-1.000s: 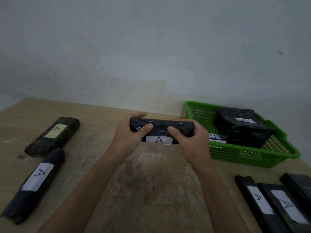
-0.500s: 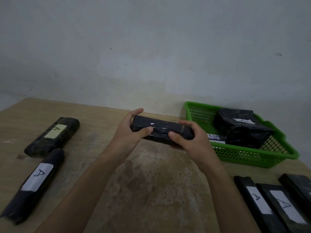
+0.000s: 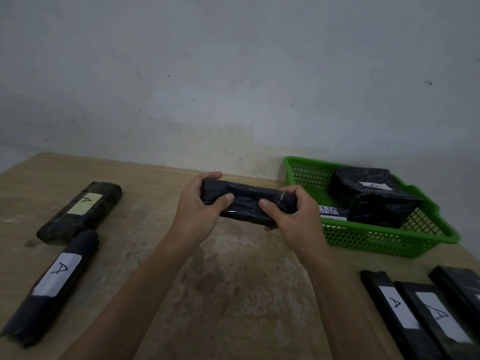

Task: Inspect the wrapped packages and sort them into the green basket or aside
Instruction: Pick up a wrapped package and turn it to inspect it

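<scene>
Head view, looking down over a wooden table [image 3: 233,302]: black wrapped package [image 3: 249,205] held clear of the tabletop at mid-frame, gripped at both ends. Left hand [image 3: 197,216] wrapped round the left end, thumb on the near face, fingers curled over the far edge; right hand [image 3: 296,222] clasping the right end the same way. Long axis crosswise, left to right, right end tipped slightly lower. No label visible on the face turned to the camera, so judged mid-inspection, sorting not yet done. To the right of the right hand and close by: green basket [image 3: 389,241], already holding a bulky black bundle [image 3: 371,201] with a white label. Right hand the nearer one to it, so a basket verdict probably means a short carry rightward along the package's own axis. Aside, well apart on the left and nearer the left hand: package with a yellowish label [image 3: 80,211] and package with a white A label [image 3: 52,287]. At lower right, flat black packages [image 3: 397,315] side by side, marked A.
</scene>
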